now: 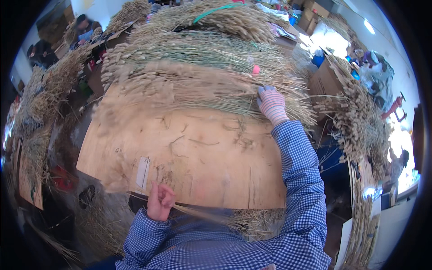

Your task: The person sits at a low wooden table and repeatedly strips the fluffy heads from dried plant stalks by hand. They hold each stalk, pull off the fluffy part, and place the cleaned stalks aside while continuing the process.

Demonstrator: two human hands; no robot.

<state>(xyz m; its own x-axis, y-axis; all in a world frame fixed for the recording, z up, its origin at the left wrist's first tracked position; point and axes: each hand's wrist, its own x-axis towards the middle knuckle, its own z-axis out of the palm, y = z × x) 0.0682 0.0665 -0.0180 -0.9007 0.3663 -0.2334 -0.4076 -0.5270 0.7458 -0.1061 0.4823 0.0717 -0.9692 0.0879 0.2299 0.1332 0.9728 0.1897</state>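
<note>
My left hand (161, 201), bare, is closed around the stems of a small bunch of dried grass (118, 173), whose fluffy heads lie over the left front part of a wooden board (216, 162). My right hand (272, 103), in a striped glove with bluish fingertips, grips the stem end of blurred dried grass stalks (209, 79) over the far edge of the board. Their heads point left. A large pile of dried grass stems (199, 47), partly green, lies beyond, with a pink thing (255, 69) on it near my right hand.
A paper ruler strip (143, 172) lies on the board's left front. Cardboard boxes (322, 79) and more grass bundles (359, 125) stand at the right. Grass is heaped at the left (44, 91). Two people are at the far left, another at the far right. Loose straw covers the floor.
</note>
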